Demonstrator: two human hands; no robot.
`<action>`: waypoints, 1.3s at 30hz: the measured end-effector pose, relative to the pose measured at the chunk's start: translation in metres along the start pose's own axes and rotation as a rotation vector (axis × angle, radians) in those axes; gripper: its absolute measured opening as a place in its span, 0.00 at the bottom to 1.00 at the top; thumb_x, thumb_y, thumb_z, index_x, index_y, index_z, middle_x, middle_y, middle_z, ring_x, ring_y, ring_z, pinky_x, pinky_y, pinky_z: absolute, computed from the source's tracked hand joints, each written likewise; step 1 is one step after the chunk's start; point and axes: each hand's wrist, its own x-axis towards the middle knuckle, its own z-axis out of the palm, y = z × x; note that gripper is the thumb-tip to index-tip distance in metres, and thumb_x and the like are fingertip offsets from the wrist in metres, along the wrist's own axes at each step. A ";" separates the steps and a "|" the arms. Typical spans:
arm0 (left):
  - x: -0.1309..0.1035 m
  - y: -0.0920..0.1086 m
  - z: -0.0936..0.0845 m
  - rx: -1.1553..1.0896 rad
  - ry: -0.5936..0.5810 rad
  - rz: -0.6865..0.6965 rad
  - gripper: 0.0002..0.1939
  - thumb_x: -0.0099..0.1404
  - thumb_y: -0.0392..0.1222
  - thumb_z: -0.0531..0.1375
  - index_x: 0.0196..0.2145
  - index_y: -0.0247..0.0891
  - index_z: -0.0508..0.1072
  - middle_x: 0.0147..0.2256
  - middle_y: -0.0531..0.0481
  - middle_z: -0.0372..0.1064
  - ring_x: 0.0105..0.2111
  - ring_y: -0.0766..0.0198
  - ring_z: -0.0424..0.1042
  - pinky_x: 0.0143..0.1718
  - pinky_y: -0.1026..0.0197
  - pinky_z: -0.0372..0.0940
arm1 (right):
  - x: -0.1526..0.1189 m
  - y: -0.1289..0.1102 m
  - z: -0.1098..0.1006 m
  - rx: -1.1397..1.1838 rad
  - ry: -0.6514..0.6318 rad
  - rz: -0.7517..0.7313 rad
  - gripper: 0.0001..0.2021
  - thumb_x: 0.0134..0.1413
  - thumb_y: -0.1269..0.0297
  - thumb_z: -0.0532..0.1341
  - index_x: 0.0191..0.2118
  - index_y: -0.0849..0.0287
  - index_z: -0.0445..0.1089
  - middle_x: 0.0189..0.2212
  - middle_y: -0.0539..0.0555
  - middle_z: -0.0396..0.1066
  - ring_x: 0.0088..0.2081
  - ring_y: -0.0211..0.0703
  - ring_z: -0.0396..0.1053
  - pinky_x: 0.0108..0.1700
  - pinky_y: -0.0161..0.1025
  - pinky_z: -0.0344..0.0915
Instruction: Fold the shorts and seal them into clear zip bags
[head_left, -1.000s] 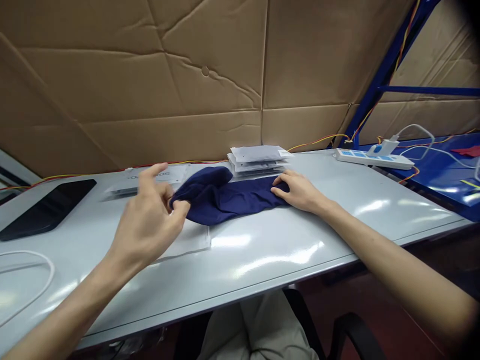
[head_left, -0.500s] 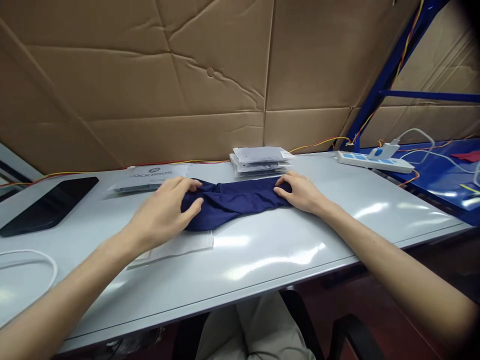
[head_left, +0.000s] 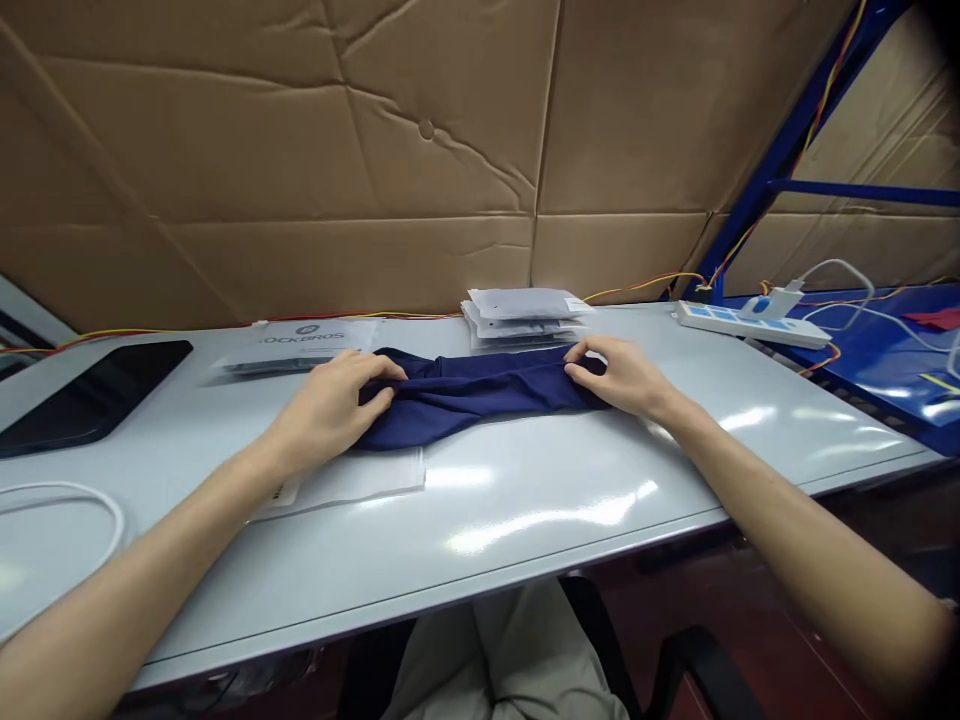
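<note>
A folded piece of navy cloth [head_left: 480, 388] lies lengthwise across the table, wrinkled along its middle. My left hand [head_left: 341, 405] has its thumb and fingers closed on the cloth's left end. At the right end, my right hand [head_left: 619, 375] pinches the fabric between thumb and fingertips. Under the left end and my left wrist, a flat clear plastic bag [head_left: 375, 475] shows in part. Behind my left hand rests a printed plastic bag [head_left: 300, 345] with something dark inside. A stack of packaged items [head_left: 525, 315] sits just behind the cloth.
A dark tablet-like device [head_left: 97, 390] and a white cable [head_left: 112, 520] lie at left. The power strip [head_left: 750, 322] with a plugged-in charger stands at the back right. Cardboard [head_left: 435, 180] walls off the table's back, and a blue metal frame [head_left: 772, 180] rises at right.
My right hand has shifted a little to the right with its end of the cloth. The left thumb and fingers have closed together, and the cloth is stretched straighter.
</note>
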 end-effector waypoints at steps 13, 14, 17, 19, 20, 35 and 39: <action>-0.011 0.014 -0.043 -0.397 -0.417 -0.112 0.24 0.71 0.61 0.52 0.38 0.44 0.81 0.19 0.53 0.70 0.34 0.57 0.73 0.44 0.58 0.66 | -0.010 -0.017 -0.017 0.477 -0.410 0.118 0.18 0.62 0.45 0.61 0.36 0.56 0.69 0.30 0.52 0.78 0.22 0.39 0.71 0.27 0.38 0.64; -0.009 0.016 -0.040 -0.371 -0.360 -0.134 0.24 0.71 0.62 0.52 0.38 0.45 0.81 0.18 0.55 0.66 0.30 0.58 0.71 0.39 0.59 0.66 | -0.010 -0.017 -0.014 0.433 -0.342 0.098 0.17 0.62 0.46 0.61 0.36 0.56 0.70 0.30 0.52 0.78 0.23 0.38 0.70 0.28 0.38 0.64; -0.001 0.023 -0.029 -0.249 -0.175 -0.138 0.22 0.71 0.61 0.52 0.38 0.44 0.78 0.20 0.56 0.66 0.24 0.62 0.67 0.31 0.60 0.62 | -0.005 -0.015 -0.007 0.245 -0.135 0.015 0.13 0.62 0.52 0.60 0.33 0.55 0.70 0.28 0.51 0.76 0.27 0.41 0.70 0.32 0.40 0.65; 0.008 0.027 -0.021 -0.146 -0.086 -0.044 0.20 0.72 0.57 0.51 0.39 0.43 0.78 0.26 0.54 0.73 0.29 0.60 0.70 0.34 0.58 0.64 | 0.003 -0.012 -0.004 0.091 -0.064 -0.069 0.10 0.62 0.56 0.60 0.33 0.54 0.70 0.28 0.52 0.75 0.29 0.44 0.70 0.34 0.42 0.65; 0.013 0.028 -0.017 -0.095 -0.057 0.034 0.20 0.73 0.54 0.51 0.40 0.42 0.78 0.31 0.52 0.76 0.33 0.59 0.72 0.38 0.57 0.65 | 0.008 -0.011 -0.004 0.021 -0.052 -0.110 0.08 0.61 0.58 0.60 0.34 0.54 0.71 0.29 0.52 0.76 0.30 0.44 0.71 0.35 0.42 0.65; 0.042 0.013 0.024 0.166 -0.192 0.300 0.21 0.72 0.50 0.50 0.50 0.42 0.78 0.48 0.45 0.77 0.51 0.51 0.71 0.54 0.50 0.66 | 0.026 0.013 -0.001 -0.145 -0.300 -0.232 0.13 0.56 0.51 0.64 0.38 0.55 0.72 0.41 0.57 0.75 0.43 0.53 0.72 0.47 0.48 0.67; 0.040 0.013 0.021 0.122 -0.198 0.268 0.19 0.70 0.51 0.51 0.48 0.43 0.78 0.46 0.45 0.77 0.51 0.50 0.71 0.52 0.50 0.67 | 0.024 0.009 -0.006 -0.148 -0.356 -0.217 0.07 0.54 0.59 0.64 0.37 0.55 0.72 0.43 0.57 0.74 0.44 0.52 0.72 0.47 0.47 0.67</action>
